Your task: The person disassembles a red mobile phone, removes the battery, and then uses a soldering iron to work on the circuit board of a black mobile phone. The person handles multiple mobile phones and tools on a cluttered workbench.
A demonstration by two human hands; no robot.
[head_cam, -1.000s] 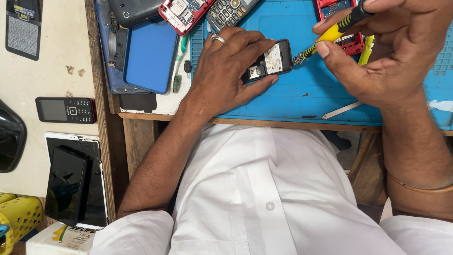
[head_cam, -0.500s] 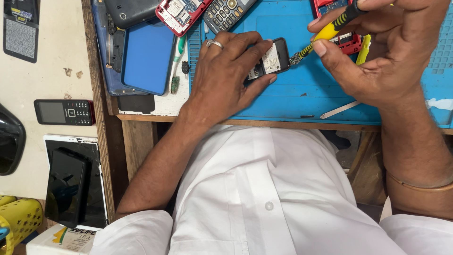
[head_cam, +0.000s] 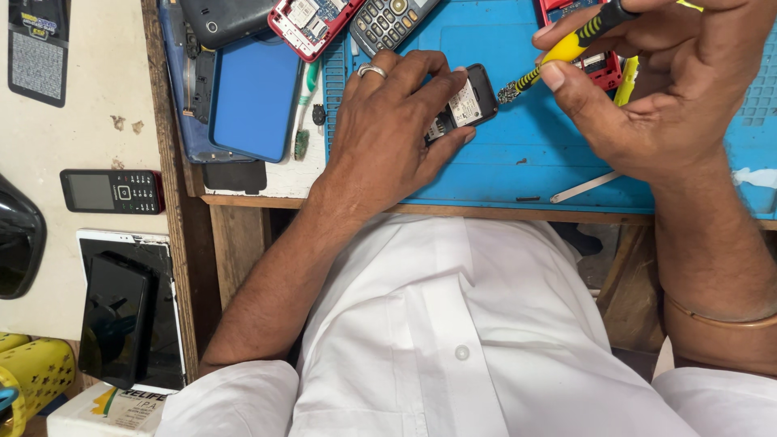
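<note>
My left hand [head_cam: 388, 129], with a ring on one finger, presses down on a small black phone body [head_cam: 465, 103] lying open on the blue work mat [head_cam: 502, 170]. My right hand [head_cam: 655, 89] grips a yellow and black screwdriver [head_cam: 566, 50]. Its tip sits at the right edge of the phone body. Most of the phone is hidden under my left fingers.
A red opened phone [head_cam: 312, 24], a grey keypad phone [head_cam: 388, 20], a dark phone back [head_cam: 222, 20] and a blue cover [head_cam: 255, 97] lie at the bench's left end. A white strip [head_cam: 584, 188] rests on the mat. On the left surface are a black keypad phone [head_cam: 113, 192] and a black tablet [head_cam: 113, 320].
Both hands stay in the same grip. The screwdriver tip holds at the phone's edge, with only slight shifts of the hands and the view.
</note>
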